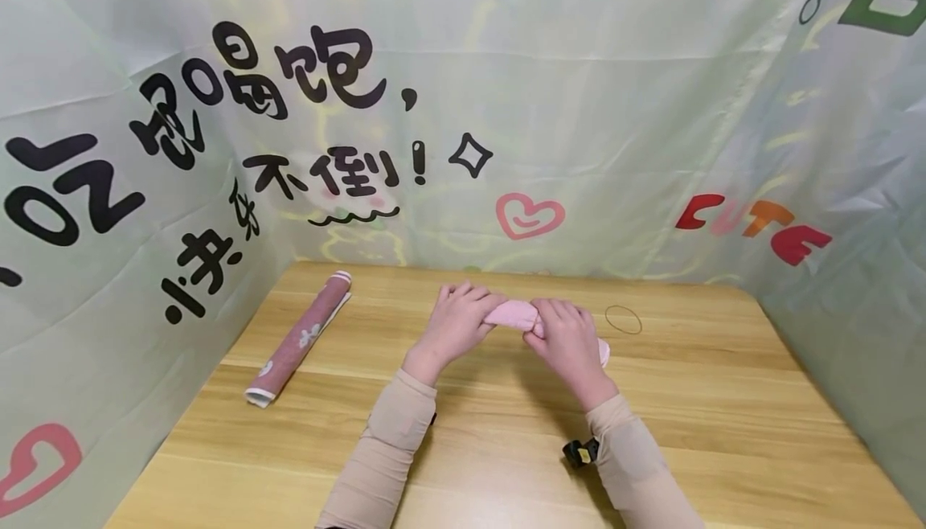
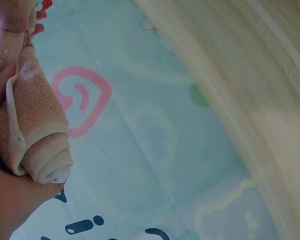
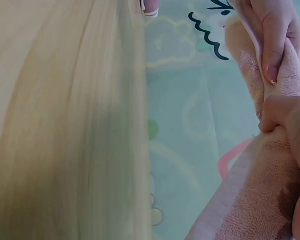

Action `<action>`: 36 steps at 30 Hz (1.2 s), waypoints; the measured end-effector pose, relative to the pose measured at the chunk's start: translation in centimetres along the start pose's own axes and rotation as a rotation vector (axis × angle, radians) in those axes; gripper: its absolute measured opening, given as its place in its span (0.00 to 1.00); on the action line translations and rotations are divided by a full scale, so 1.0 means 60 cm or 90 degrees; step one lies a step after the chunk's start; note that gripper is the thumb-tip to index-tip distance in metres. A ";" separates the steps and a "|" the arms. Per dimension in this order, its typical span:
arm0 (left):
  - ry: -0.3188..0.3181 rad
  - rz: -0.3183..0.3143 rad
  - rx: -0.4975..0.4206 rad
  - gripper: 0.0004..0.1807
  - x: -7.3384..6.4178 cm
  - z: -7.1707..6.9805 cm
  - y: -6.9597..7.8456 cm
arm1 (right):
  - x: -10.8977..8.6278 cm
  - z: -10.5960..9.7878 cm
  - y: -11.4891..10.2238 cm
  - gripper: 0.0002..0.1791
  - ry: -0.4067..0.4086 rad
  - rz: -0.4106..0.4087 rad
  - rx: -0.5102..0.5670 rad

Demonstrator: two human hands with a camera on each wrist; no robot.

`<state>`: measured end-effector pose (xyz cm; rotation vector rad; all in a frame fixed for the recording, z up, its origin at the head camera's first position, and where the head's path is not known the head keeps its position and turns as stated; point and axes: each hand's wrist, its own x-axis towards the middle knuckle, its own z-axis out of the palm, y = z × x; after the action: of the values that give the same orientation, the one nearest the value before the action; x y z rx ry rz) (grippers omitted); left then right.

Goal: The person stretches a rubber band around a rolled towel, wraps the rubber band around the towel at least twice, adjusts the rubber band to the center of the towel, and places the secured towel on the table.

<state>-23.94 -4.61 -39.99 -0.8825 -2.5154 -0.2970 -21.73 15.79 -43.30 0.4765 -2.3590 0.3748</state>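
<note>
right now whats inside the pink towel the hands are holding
In the left wrist view, one end of the pink towel shows pale-edged layers of cloth rolled together. Anything deeper is covered by those layers; the left hand and right hand hide parts of its outside.

Cloth [image 1: 615, 135], head view: black Chinese characters, two lines. Upper: 吃饱喝饱 [image 1: 249, 91], comma after. Lower: 快乐不倒 [image 1: 350, 174], exclamation mark [image 1: 419, 157] after, wavy line [image 1: 354, 216] beneath, four-pointed star [image 1: 459, 160] to the right. Further right: CUTE [image 1: 755, 218], red, pink, orange. Top right corner: green letter [image 1: 862, 0], reads as B, cut by frame edge. Wrist views: partial black strokes on same cloth; left wrist catches exclamation mark, lying sideways.
</note>
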 end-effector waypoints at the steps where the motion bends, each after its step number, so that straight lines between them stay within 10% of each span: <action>1: 0.000 0.000 -0.002 0.17 0.000 -0.001 0.000 | 0.001 -0.001 0.000 0.23 0.001 -0.002 -0.002; 36: 0.077 0.004 -0.013 0.21 -0.006 0.007 -0.035 | 0.005 -0.027 0.044 0.28 -0.115 0.071 -0.005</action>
<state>-25.18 -6.26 -40.64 -0.8541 -2.4023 -0.3630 -22.12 18.71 -42.29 0.3907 -2.5692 0.3879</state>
